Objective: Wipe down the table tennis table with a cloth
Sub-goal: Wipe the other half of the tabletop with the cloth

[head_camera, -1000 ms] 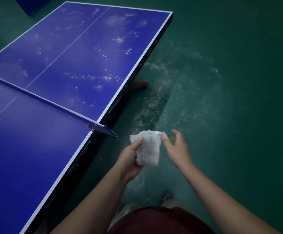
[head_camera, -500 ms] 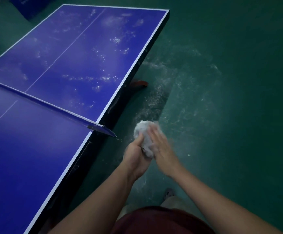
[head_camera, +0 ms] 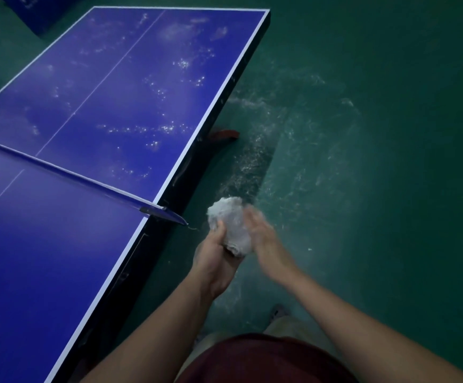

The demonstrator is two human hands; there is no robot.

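A blue table tennis table with white edge lines fills the left of the head view. White dusty specks cover its far half. The net crosses it, its post sticking out over the near edge. A bunched white cloth is off the table's right side, above the green floor. My left hand grips the cloth from below. My right hand lies against the cloth's right side with its fingers straight and blurred.
White powdery streaks mark the green floor right of the table. A red object pokes out from under the table's edge. A dark blue board stands at the far left. My feet are below.
The cloth went from a flat fold held by my left hand to a bunched wad. My right hand closed in from the right and now presses against it.
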